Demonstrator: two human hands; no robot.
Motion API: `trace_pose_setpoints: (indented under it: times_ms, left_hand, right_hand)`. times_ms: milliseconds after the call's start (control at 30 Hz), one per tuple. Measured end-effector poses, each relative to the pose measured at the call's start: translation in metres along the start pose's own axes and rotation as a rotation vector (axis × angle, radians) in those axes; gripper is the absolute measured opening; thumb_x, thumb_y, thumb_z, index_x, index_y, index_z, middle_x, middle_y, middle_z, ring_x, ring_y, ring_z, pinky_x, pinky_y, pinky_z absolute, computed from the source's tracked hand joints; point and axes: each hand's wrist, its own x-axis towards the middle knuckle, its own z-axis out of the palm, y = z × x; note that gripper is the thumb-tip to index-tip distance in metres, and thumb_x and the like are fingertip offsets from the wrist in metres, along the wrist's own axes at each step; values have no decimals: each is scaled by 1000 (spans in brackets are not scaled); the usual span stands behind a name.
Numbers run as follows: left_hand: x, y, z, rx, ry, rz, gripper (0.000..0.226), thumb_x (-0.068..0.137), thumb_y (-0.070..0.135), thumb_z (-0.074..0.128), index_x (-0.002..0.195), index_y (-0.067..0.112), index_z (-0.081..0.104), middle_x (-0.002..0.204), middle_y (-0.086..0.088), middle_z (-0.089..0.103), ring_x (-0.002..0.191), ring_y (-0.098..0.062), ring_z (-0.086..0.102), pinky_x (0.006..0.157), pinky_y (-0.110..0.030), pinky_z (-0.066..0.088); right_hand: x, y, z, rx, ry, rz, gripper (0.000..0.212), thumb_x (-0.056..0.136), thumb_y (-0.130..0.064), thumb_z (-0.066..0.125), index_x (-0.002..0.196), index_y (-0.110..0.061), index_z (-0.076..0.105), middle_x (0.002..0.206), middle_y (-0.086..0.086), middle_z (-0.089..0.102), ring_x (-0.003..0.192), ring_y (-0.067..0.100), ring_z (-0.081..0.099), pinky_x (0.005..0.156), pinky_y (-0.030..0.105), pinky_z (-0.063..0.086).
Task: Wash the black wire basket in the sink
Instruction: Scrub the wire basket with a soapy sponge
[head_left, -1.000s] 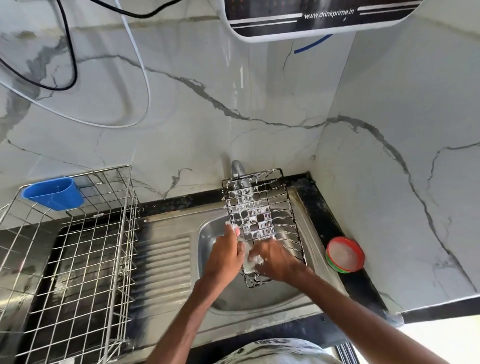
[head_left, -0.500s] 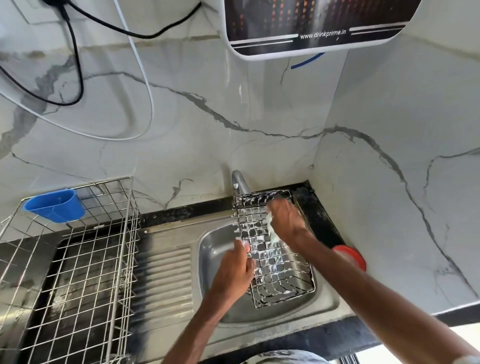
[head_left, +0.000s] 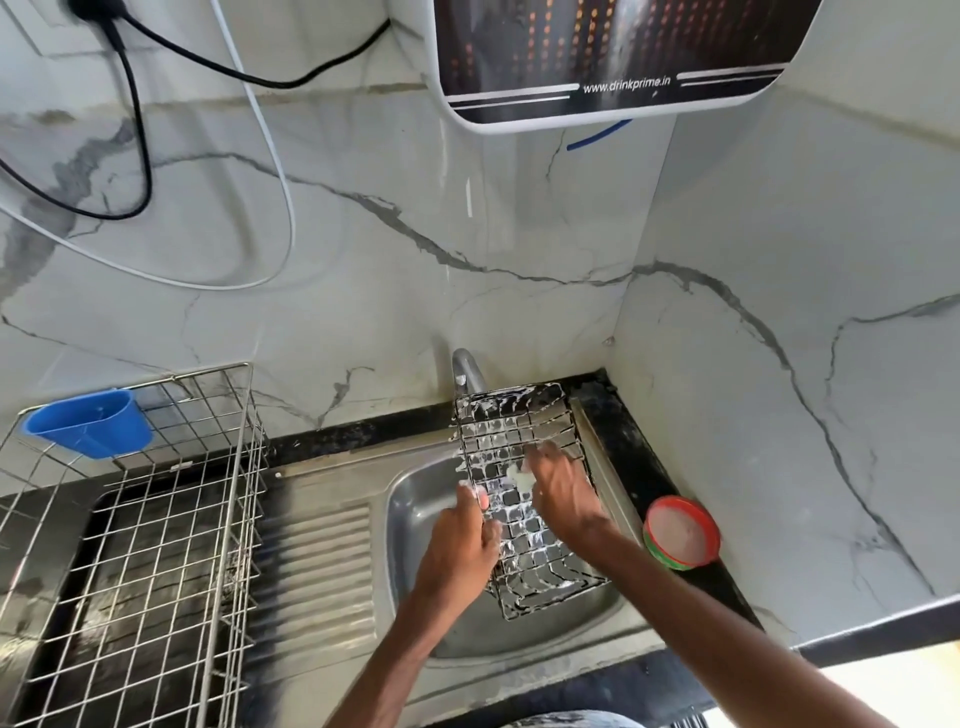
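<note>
Basket (head_left: 511, 421), sudsy, over sink (head_left: 415, 499); left grip (head_left: 462, 551) holds its edge, right grip (head_left: 561, 493) holds sponge (head_left: 519, 475), scrubbing mesh; rinsing probably follows.

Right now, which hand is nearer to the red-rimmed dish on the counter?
Right. The right hand is on the black wire basket, just left of the red-rimmed dish. The left hand grips the basket's left edge, farther from the dish.

Black wire basket (head_left: 524, 499), soapy, tilted over steel sink (head_left: 415, 499)
</note>
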Motion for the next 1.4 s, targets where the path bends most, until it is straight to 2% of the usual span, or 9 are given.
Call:
trace_pose_setpoints:
  times_ms: [100,267,367,533,667,833,967,1067,1400]
  left_hand:
    - [1,2,-2,3,31,10,30,107,18,53,129,-1,46,68,15,46,53,8,47,73,-9,43]
    - [5,5,-1,-7,13,-3,35,106,15,54,135,-4,46,66,13,46,50,5,48,54,-10,46]
    - [8,5,3,-2,11,4,33,105,13,56,131,-4,47,65,11,49,47,2,48,44,-15,43]
    - [13,9,14,5,-1,30,33,105,13,56,132,-3,46,67,12,46,47,0,47,43,-14,41]
    - [16,11,24,24,-14,43,31,105,13,56,131,1,45,67,10,45,48,-2,45,43,-15,39]
    - [22,14,37,26,-39,29,30,104,12,56,130,2,46,82,1,60,57,-5,55,44,-14,41]
    - [28,22,44,9,-42,22,27,104,10,56,127,2,46,82,0,57,53,-3,51,43,-14,41]
    - [34,28,48,3,-28,23,25,104,10,57,125,3,47,79,4,55,53,-2,50,42,-14,40]
    - [48,35,66,34,-50,-11,25,104,10,56,125,-1,48,91,-11,67,49,-1,49,40,-15,39]
  right_hand:
    - [-11,0,7,-70,-88,-43,34,98,-2,47,131,-4,52,135,17,49,123,36,49,103,45,42]
    - [-18,3,7,-5,-219,39,33,95,-3,49,127,-7,55,129,12,53,120,29,51,100,37,45]
    - [-18,14,4,103,-281,-1,28,86,2,57,110,-9,64,110,6,61,103,22,61,81,30,56]
    - [-18,31,-19,159,-176,-28,28,88,-6,62,111,-20,71,109,-6,60,98,16,57,90,27,47]
    - [-15,52,-41,318,126,-155,12,89,-5,62,88,-10,73,73,1,72,53,8,67,38,34,52]
    - [-20,72,-72,426,113,76,30,83,11,62,98,-9,79,92,4,75,73,4,66,69,28,58]
    - [-33,84,-90,723,279,261,39,75,30,53,95,6,76,95,10,73,64,-8,68,54,10,51]
    - [-37,111,-87,640,376,403,43,76,19,56,91,-14,80,99,4,76,80,3,70,71,13,51]
    - [-52,207,-9,442,-72,832,42,92,-4,57,134,1,60,143,18,56,133,31,52,105,24,32]
